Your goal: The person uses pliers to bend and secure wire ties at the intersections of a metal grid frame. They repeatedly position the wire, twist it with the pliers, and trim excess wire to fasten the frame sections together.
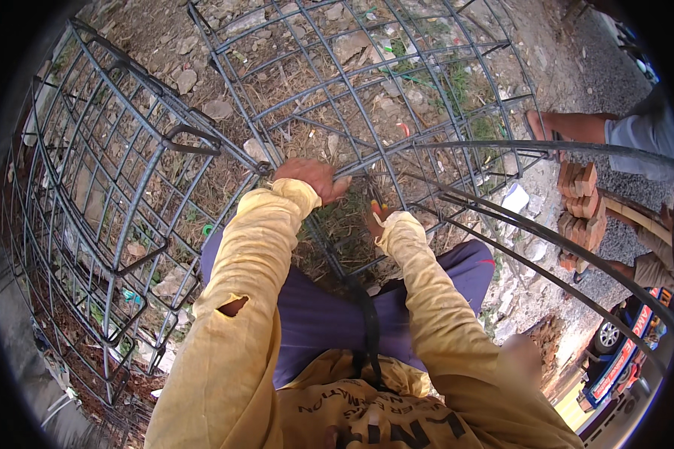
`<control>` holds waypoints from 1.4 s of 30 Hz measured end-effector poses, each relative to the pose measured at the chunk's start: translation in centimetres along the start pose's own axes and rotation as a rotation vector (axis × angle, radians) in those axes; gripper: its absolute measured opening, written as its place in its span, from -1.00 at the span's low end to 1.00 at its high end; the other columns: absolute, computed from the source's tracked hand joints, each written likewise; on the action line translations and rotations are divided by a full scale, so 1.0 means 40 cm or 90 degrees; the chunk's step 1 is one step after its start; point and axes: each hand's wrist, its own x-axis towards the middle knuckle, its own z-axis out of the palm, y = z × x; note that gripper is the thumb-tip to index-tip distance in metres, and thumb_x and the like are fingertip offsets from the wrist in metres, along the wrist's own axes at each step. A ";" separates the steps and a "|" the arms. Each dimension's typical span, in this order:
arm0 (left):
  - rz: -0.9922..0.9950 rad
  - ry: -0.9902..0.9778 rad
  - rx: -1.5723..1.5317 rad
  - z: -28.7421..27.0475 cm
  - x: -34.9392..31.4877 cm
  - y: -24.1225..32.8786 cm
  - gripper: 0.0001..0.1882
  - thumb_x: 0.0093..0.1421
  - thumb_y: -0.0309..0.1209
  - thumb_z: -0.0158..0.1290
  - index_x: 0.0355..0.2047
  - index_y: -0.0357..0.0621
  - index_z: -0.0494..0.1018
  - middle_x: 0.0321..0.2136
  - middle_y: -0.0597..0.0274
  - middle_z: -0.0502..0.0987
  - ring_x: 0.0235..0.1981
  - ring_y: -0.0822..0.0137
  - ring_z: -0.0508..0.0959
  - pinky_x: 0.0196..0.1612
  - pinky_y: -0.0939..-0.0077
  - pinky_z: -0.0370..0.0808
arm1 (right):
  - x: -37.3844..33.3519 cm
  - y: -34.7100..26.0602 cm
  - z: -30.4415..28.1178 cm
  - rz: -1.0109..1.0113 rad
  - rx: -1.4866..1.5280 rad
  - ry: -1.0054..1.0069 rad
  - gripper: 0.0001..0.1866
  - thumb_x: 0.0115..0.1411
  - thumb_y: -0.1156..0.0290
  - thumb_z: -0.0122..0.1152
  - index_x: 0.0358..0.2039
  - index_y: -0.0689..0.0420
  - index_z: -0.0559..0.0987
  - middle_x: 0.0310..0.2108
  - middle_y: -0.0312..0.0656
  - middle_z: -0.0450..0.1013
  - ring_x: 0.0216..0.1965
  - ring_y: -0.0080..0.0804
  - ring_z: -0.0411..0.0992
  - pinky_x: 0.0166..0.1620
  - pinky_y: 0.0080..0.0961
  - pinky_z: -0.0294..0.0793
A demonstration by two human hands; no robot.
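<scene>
Steel bars tied into an open grid lie in front of me over the ground. My left hand is closed round a bar of this grid, its thumb pointing right. Just to its right and nearer me, my right hand is closed on pliers, with orange showing at the handle and the dark jaws up against a bar crossing. The wire at the jaws is too small to make out. Both arms wear long yellow sleeves, the left one torn near the elbow.
A bent-bar cage stands at the left. Long loose bars sweep out to the right. Beyond them are stacked red bricks, a person's bare leg, another person lower right, and a vehicle. Rubble and dry grass cover the ground.
</scene>
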 end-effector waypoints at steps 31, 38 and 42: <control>-0.033 0.014 0.018 0.000 -0.007 0.007 -0.37 0.25 0.16 -0.26 -0.26 -0.10 0.60 -0.36 -0.06 0.61 -0.24 -0.08 0.59 -0.10 0.04 0.48 | -0.031 -0.063 0.062 0.189 1.371 -0.494 -0.68 0.21 0.06 0.24 -0.33 0.04 0.45 -0.61 -0.43 0.30 -0.58 -0.63 0.35 -0.50 -0.56 0.45; -0.030 0.030 -0.004 0.003 -0.005 0.007 -0.39 0.23 0.15 -0.24 -0.27 -0.08 0.60 -0.40 -0.09 0.60 -0.28 -0.11 0.58 -0.12 0.04 0.48 | -0.030 -0.044 0.088 0.202 1.397 -0.531 -0.65 0.17 0.08 0.30 -0.34 0.09 0.47 -0.60 -0.47 0.35 -0.63 -0.66 0.35 -0.58 -0.57 0.41; -0.044 0.033 -0.001 -0.005 -0.014 0.014 -0.39 0.22 0.15 -0.24 -0.25 -0.08 0.59 -0.40 -0.09 0.60 -0.28 -0.12 0.58 -0.13 0.03 0.48 | -0.032 -0.073 0.089 0.284 0.875 -0.213 -0.55 0.18 0.10 0.22 -0.04 0.08 0.36 -0.46 -0.22 0.44 -0.60 -0.43 0.40 -0.56 -0.40 0.40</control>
